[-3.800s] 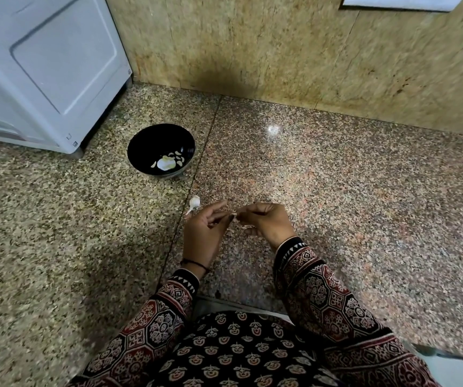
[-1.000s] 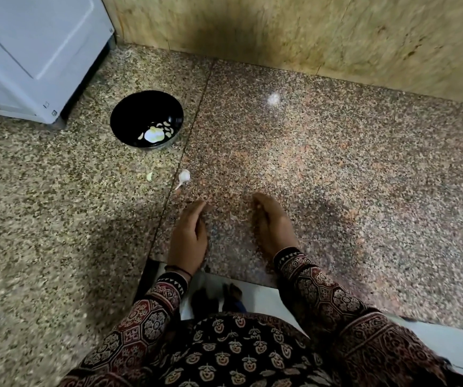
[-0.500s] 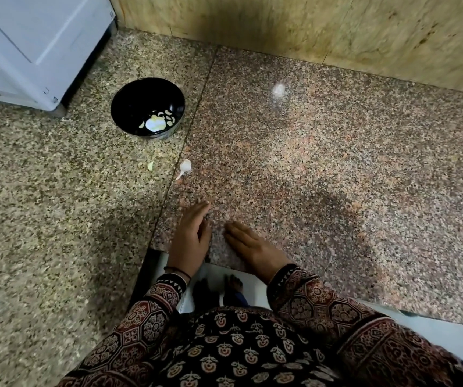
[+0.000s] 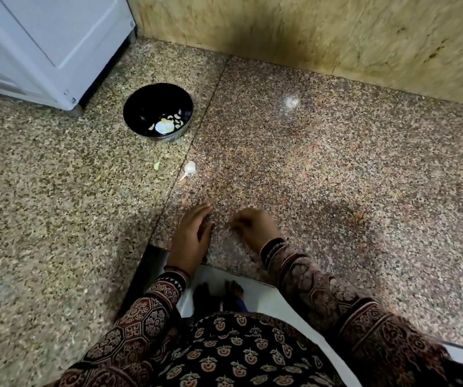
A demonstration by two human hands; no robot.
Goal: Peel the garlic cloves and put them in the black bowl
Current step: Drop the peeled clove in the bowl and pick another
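Note:
The black bowl point(image 4: 146, 107) stands on the speckled counter point(image 4: 322, 169) at the back left, with several peeled garlic cloves point(image 4: 166, 125) inside. In front of it lie an unpeeled white clove point(image 4: 190, 167) and a small pale green piece point(image 4: 156, 165). My left hand point(image 4: 191, 236) rests flat on the counter near its front edge, fingers straight. Just to its right, my right hand point(image 4: 252, 227) touches the counter with fingers loosely bent toward the left hand, blurred. I see nothing held in either hand.
A white appliance point(image 4: 48, 43) stands at the back left beside the bowl. A yellowish wall point(image 4: 308, 29) closes the back. The counter's front edge steps down to a white floor point(image 4: 255, 297) where my feet show.
Earlier both hands pinched a clove together; they then dropped flat onto the counter. Over the last half second my right hand has slid left and bent its fingers. The view shifted slightly.

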